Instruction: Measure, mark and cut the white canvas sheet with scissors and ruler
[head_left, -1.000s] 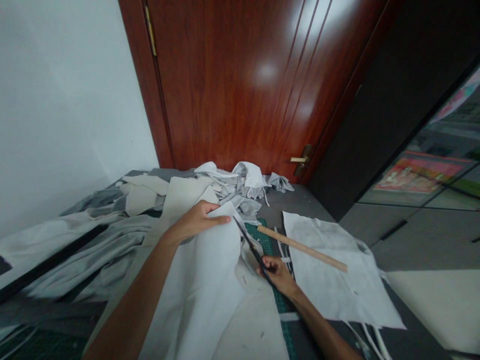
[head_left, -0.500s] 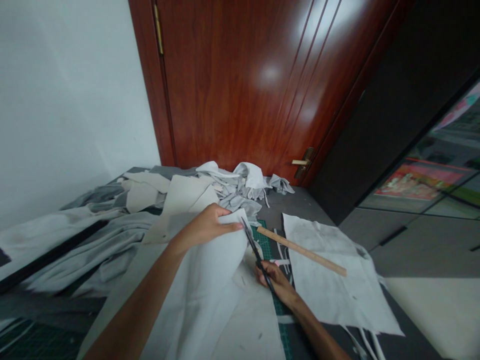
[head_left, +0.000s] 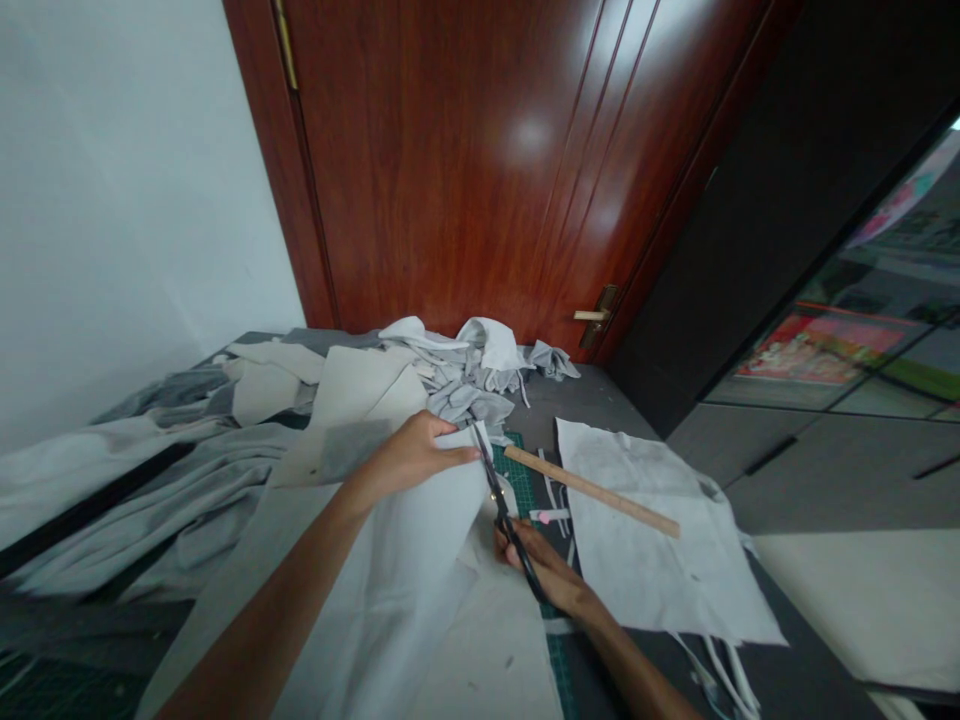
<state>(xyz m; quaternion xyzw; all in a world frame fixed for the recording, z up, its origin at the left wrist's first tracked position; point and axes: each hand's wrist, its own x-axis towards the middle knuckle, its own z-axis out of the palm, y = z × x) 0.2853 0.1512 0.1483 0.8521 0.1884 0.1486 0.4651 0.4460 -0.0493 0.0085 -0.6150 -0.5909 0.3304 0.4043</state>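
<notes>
My left hand [head_left: 424, 452] pinches the upper edge of a white cloth [head_left: 405, 540] between thumb and fingers, lifting it off the surface. Below that grip the cloth drapes down towards me. Black-handled scissors [head_left: 495, 490] are in my right hand [head_left: 536, 560], the fingers wrapped about the handles. Their blades point up and away, with the tips at the cloth's edge just right of my left thumb. Whether the blades are parted there is hard to see. Beneath lie cream pattern sheets [head_left: 487, 640] on a green cutting mat [head_left: 559, 660].
A wooden ruler [head_left: 592, 490] lies partly over another white cloth piece [head_left: 660, 560] on the right. Crumpled grey and white fabric [head_left: 480, 375] is heaped at the back, with more folded fabric [head_left: 210, 490] on the left. A brown door [head_left: 450, 180] stands behind.
The view has shifted slightly, so most things sit a little further left. The scissors have turned so their handles and pivot show more clearly, tips still at the cloth's edge.
</notes>
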